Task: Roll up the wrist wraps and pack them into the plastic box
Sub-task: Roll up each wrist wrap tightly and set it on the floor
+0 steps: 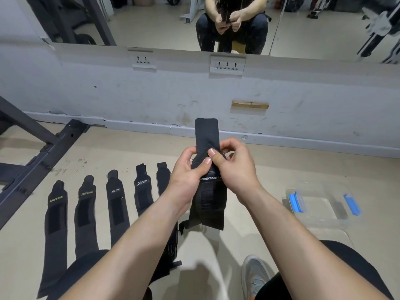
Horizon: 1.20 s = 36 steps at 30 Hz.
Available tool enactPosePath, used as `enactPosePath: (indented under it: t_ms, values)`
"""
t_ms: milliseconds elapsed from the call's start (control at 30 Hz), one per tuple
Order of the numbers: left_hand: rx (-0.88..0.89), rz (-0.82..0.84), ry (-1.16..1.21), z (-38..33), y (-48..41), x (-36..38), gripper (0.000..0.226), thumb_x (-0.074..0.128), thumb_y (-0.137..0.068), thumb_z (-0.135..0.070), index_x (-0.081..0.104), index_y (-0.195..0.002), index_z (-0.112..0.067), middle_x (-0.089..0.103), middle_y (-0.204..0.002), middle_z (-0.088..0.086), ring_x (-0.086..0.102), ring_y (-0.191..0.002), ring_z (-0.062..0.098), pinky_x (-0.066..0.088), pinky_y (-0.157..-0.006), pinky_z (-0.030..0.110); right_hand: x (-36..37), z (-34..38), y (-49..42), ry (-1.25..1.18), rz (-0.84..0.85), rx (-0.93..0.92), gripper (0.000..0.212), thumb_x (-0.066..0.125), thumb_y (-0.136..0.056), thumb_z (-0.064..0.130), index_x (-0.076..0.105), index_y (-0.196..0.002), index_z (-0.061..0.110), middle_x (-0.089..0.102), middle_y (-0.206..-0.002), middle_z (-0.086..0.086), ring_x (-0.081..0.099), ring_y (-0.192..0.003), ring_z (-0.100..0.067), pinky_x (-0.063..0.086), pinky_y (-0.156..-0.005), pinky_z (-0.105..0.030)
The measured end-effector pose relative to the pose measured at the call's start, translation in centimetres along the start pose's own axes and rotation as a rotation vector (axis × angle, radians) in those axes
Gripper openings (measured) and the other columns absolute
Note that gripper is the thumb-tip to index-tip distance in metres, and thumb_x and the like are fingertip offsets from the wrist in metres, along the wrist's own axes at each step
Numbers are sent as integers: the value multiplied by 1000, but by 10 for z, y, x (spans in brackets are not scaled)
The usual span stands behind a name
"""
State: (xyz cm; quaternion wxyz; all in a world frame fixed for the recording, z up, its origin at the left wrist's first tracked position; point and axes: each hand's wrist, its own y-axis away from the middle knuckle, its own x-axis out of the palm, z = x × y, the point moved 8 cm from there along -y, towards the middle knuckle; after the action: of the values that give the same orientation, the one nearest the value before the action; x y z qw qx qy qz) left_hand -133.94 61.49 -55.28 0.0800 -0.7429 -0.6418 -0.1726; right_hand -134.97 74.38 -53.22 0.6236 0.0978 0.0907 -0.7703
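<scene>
grey shoe (pixel 256 276); wall sockets (pixel 227 65); mirror (pixel 151 22)

held wrap (pixel 207 131): middle hidden under left hand (pixel 186 176) and right hand (pixel 234 167) | fifth floor wrap (pixel 162 179): mostly behind left forearm (pixel 138 234) | shoe (pixel 254 276): partly behind right forearm (pixel 281 224)

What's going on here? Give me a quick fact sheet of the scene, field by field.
Held item: black wrist wrap, unrolled
Left hand: pinches the wrap's upper part
Right hand: pinches it beside the left
Floor, left: five wraps lying flat in a row
Floor, right: clear plastic box, blue latches, no wraps inside
</scene>
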Motion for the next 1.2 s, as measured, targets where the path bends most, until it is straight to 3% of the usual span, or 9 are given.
enactPosePath:
  t_ms: [167,400,533,700,800,900,1033,1133,1200]
  values:
    - [-10,-46,-55,1,0,-9,27,58,-100,0,55,-126,-1,75,-107,11,73,-93,24,60,-80,31,-4,-4,0,9,-36,26,35,82,-84,35,50,-98,33,56,-99,8,58,-89,-16,55,-87,-44]
    - [42,-74,-135,-7,2,-19,31,67,-96,-9,62,-126,-6,72,-124,15,70,-115,30,55,-99,40,8,3,7,-18,105,-59,4,71,-94,32,72,-96,29,67,-80,11,60,-74,-11,55,-75,-37]
    - [57,-94,-174,-14,5,-22,21,61,-100,-6,65,-119,0,77,-106,11,75,-96,19,57,-82,28,12,-4,9,-142,184,8,6,71,-96,25,72,-92,20,60,-81,-1,58,-75,-15,50,-70,-34]
    - [69,-127,-191,-19,7,-31,16,59,-102,-12,69,-110,-1,78,-99,15,75,-87,23,60,-76,31,19,-5,17,-241,288,46,11,71,-96,30,69,-100,20,72,-89,-3,66,-78,-16,50,-67,-28]
    - [2,-200,29,-23,3,-42,23,57,-103,-17,68,-113,1,77,-99,17,75,-85,27,61,-72,34,36,-17,29,-209,495,157,28,71,-95,33,64,-115,14,77,-106,-9,73,-91,-15,53,-73,-23]
    - [-74,-257,225,-24,1,-54,29,55,-104,-26,69,-116,-3,77,-102,15,75,-90,28,63,-78,39,50,-32,42,-115,663,166,21,69,-98,20,71,-116,11,77,-114,-6,73,-107,-20,57,-94,-34]
    - [-160,-283,312,-12,-3,-56,52,52,-103,-47,66,-129,-5,73,-122,16,70,-114,32,52,-106,51,39,-32,33,-89,472,93,15,62,-102,21,68,-115,16,77,-112,-3,73,-101,-15,57,-92,-36]
    - [-257,-93,46,1,6,-26,78,48,-85,-74,67,-130,-13,77,-112,9,74,-102,24,55,-97,45,24,-27,21,-233,300,130,28,59,-102,29,64,-121,9,76,-113,-7,73,-104,-22,57,-88,-38]
    - [-265,58,-155,13,20,-1,75,48,-81,-77,70,-125,-21,78,-107,0,74,-101,17,56,-93,36,6,-24,10,-331,157,185,26,55,-106,27,65,-116,6,77,-107,-8,75,-98,-22,58,-84,-36]
